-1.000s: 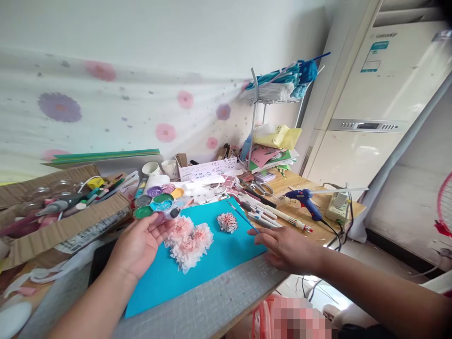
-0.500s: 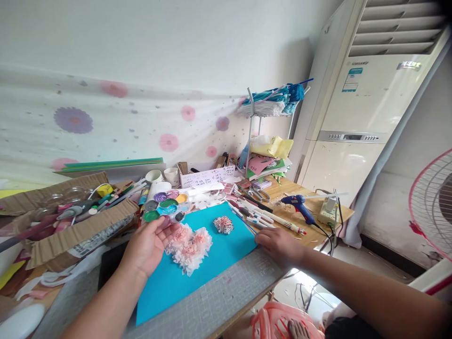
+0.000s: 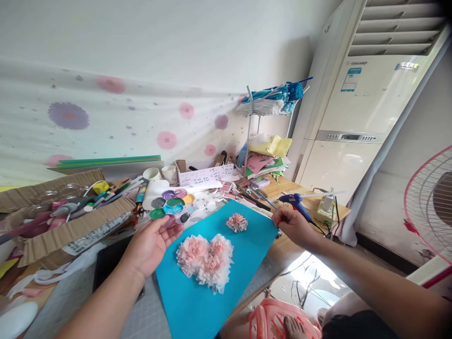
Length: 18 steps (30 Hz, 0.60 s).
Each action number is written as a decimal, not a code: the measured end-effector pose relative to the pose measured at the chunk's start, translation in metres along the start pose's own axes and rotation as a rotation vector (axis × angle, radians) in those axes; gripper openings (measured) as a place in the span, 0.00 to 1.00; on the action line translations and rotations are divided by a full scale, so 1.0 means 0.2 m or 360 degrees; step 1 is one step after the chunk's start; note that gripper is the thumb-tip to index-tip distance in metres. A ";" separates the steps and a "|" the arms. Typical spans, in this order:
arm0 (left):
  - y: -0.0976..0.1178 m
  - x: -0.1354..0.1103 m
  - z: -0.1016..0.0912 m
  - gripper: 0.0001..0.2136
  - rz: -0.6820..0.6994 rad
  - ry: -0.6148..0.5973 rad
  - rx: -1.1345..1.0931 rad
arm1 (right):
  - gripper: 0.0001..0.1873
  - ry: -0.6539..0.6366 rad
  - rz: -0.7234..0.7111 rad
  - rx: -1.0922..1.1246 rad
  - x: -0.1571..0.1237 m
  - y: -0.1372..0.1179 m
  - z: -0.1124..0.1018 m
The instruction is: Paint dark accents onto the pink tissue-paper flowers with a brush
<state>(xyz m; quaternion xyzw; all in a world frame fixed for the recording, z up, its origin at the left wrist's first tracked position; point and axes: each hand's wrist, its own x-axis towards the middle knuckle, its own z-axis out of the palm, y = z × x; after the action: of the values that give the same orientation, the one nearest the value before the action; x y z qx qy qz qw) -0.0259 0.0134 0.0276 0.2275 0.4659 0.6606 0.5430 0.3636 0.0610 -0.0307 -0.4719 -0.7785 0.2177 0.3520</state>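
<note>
A blue sheet (image 3: 197, 310) lies slanted over the grey cutting mat (image 3: 148, 310), its lower end reaching the front table edge. A cluster of pink-and-white ruffled paper flowers (image 3: 206, 261) sits on it, with a smaller striped ruffled flower (image 3: 237, 222) near the far end. My left hand (image 3: 151, 245) is palm up and open, fingers beside the sheet's left edge and close to the paint pots. My right hand (image 3: 291, 223) is closed at the sheet's right corner. A thin blue stick (image 3: 270, 203) runs out from its fingers; their exact grip is partly hidden.
Multicoloured paint pots (image 3: 173, 207) stand behind the sheet. A cardboard box (image 3: 76, 240) of tools and pens is at left, near a dark flat object (image 3: 108, 266). A blue glue gun (image 3: 296, 202) lies beyond my right hand, beside a power socket (image 3: 326, 209). A fan (image 3: 429, 197) stands at right.
The blue sheet has shifted right and turned, carrying the flowers along. My right hand has moved right and away from me with the thin stick. My left hand has stayed nearly in place.
</note>
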 end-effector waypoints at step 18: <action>-0.15 -0.08 0.03 0.05 -0.0192 -0.0067 0.0054 | 0.18 -0.0400 -0.0298 -0.0272 0.37 0.05 0.05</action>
<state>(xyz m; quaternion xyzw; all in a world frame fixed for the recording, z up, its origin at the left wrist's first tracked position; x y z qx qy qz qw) -0.0022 0.0003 0.0081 0.2220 0.4783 0.6139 0.5875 0.3389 0.1321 -0.0195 -0.3946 -0.8726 0.1742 0.2293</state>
